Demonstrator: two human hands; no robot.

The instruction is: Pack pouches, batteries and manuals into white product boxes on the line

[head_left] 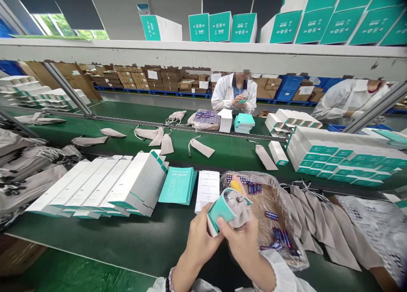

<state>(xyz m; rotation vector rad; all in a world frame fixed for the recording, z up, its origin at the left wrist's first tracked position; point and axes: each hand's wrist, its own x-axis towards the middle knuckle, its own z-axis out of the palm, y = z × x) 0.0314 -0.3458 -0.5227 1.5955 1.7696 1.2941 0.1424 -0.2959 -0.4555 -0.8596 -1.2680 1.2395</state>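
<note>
A teal booklet (219, 210), bent into a curve with a white part at its lower left, wraps round a bunched grey drawstring pouch (238, 207). My left hand (201, 237) is closed round the booklet's left side. Pressing its thumb on the teal face, my right hand (241, 241) closes round the pouch from the other side; a yellow cover shows on one raised finger. Just beyond lie a stack of teal user manuals (177, 185) and a printed white sheet (207, 189). Beside my right hand stands a plastic-lined tray (260, 205) with loose batteries (280, 237).
White boxes (104, 183) lean in a row at left, near piled grey pouches (28, 169). More pouches (321, 220) lie right of the tray. Several pouches rest on the green belt (229, 144). Boxes stack at right (343, 156). A shelf (190, 54) crosses overhead; two people work opposite.
</note>
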